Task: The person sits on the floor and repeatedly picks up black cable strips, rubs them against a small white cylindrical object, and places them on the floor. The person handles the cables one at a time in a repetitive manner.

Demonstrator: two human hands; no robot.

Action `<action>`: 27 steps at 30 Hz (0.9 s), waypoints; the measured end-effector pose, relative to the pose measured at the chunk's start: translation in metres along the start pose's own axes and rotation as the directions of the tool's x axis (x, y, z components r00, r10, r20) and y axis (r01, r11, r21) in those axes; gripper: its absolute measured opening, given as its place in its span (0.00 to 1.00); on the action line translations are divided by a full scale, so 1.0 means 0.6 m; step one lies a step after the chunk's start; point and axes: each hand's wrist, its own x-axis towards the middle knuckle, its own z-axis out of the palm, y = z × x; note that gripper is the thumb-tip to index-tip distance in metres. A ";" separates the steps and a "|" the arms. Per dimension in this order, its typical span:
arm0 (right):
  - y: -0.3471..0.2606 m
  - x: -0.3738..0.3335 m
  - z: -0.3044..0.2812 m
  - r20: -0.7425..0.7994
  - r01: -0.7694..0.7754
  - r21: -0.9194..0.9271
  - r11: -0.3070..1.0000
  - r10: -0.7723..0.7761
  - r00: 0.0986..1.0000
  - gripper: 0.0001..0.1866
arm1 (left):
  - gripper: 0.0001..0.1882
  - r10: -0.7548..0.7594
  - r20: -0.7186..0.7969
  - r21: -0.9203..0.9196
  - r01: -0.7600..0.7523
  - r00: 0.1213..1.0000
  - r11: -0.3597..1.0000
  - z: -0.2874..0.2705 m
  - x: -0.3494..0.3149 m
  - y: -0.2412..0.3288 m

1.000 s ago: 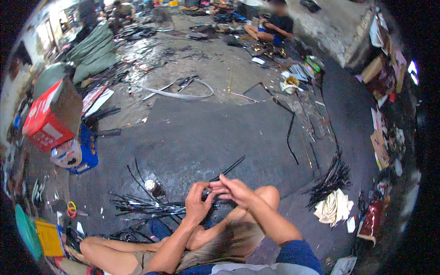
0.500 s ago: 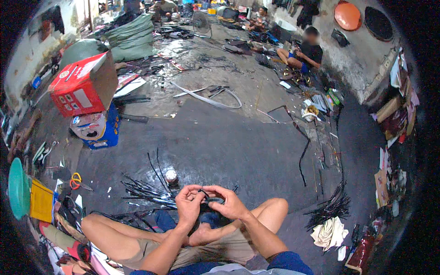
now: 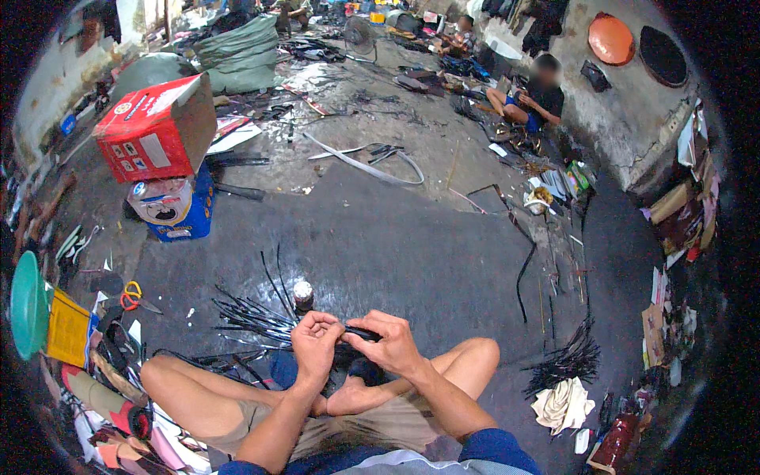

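Note:
Above my crossed legs, both hands meet at a short black strip [image 3: 362, 333]. My left hand [image 3: 315, 348] pinches its left end between thumb and fingertips. My right hand [image 3: 392, 344] is closed round the rest of it from the right, so most of its length is hidden. Just beyond my left hand, a spread bundle of thin black strips [image 3: 252, 320] lies on the dark mat. A small dark bottle with a whitish top [image 3: 303, 294] stands upright beside that bundle.
Orange-handled scissors [image 3: 131, 298], a yellow container [image 3: 70, 326] and a green basin [image 3: 30, 305] are at the left. A red box [image 3: 146, 150] rests on a blue one [image 3: 194, 210]. More black strips [image 3: 566, 360] and a cream cloth [image 3: 564, 405] lie right. A person [image 3: 542, 99] sits by the wall.
My right hand has turned from a fingertip hold to closed fingers round the black strip. My left hand has shifted slightly left, still pinching. The whole view has tilted a little.

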 end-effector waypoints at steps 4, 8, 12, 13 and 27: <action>-0.004 0.002 -0.002 -0.090 0.039 0.011 0.999 -0.038 0.995 0.13 | 0.07 -0.120 0.059 -0.133 0.127 0.991 0.983 0.005 -0.003 0.009; -0.020 0.009 -0.011 -0.183 0.039 0.045 0.998 -0.030 0.983 0.12 | 0.09 -0.175 0.144 -0.356 0.216 0.974 0.909 0.016 -0.017 0.010; -0.035 0.016 -0.021 -0.228 0.065 0.073 0.995 -0.047 0.973 0.10 | 0.08 -0.139 0.172 -0.450 0.203 0.975 0.869 0.022 -0.013 0.003; -0.039 0.017 -0.025 -0.221 0.069 0.065 0.995 -0.053 0.974 0.10 | 0.08 -0.112 0.180 -0.427 0.181 0.977 0.886 0.021 -0.011 0.008; -0.078 0.030 -0.067 -0.085 0.481 -0.166 0.861 -0.498 0.863 0.10 | 0.03 0.150 0.126 -0.380 -0.092 0.981 0.920 -0.003 0.023 0.128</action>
